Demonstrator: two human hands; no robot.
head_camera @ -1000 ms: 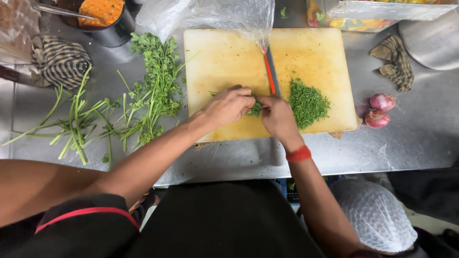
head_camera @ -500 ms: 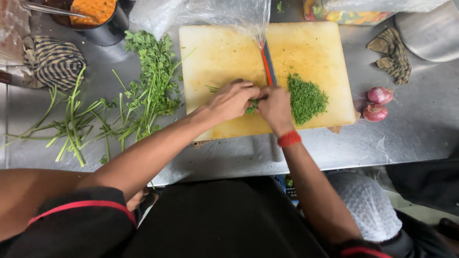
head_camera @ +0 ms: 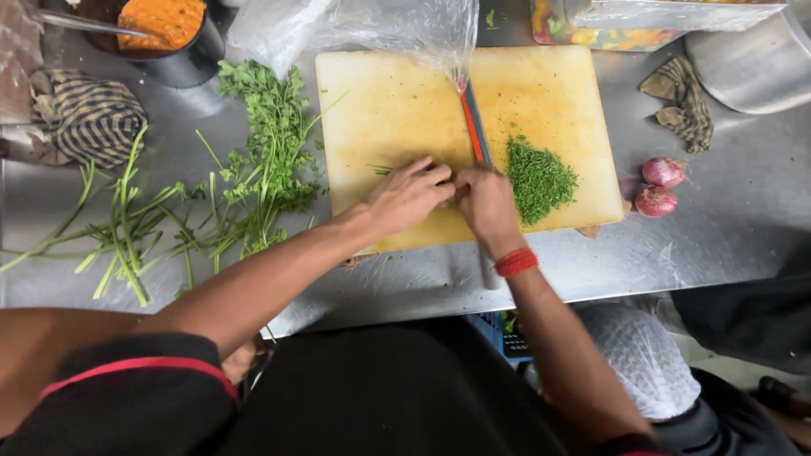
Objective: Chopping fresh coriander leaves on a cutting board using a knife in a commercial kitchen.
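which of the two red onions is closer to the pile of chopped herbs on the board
The lower red onion, nearer the front edge of the steel counter. It sits just off the cutting board's right edge, closest to the chopped herbs; the other onion lies farther up and right.

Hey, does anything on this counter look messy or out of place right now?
Mostly tidy. Herb stalks lie scattered over the steel counter left of the cutting board, and a clear plastic bag droops over the board's far edge.
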